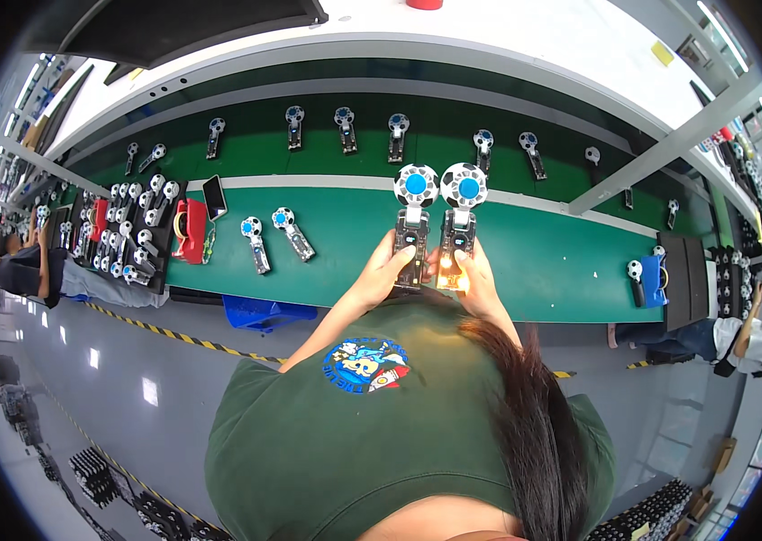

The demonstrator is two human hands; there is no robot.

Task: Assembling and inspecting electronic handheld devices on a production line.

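My left hand: my left hand [387, 270] is wrapped around the dark handle of the left ball-headed toy [414, 212], thumb laid up its front, holding it upright in front of my chest.
My right hand: my right hand [474, 275] grips the handle of the right ball-headed toy [462, 212] the same way; an orange glow shows low on that handle, just by my fingers.
The two toys: side by side, heads almost touching, each head a black-and-white ball with a round blue centre, on a short pale neck above a dark body. Both are lifted clear of the worktop.
Worktop: the green worktop [561, 261] runs left to right ahead of me, with a pale strip along its far side.
On it to my left: two more of the same toys [274, 236] lie flat, apart from each other, well apart from my hands.
Further left: a red box [190, 231], a dark phone-like slab [214, 197] leaning beside it, and a black tray [133, 236] packed with many ball heads.
Back row: a line of toys [346, 129] lies spaced out along the darker green band beyond.
On my right: a blue holder [654, 279] with one toy beside it, near the worktop's edge.
Others: a seated person [16, 261] at far left, another person [746, 338] at far right.
Me: green shirt, long dark hair falling over my right shoulder.
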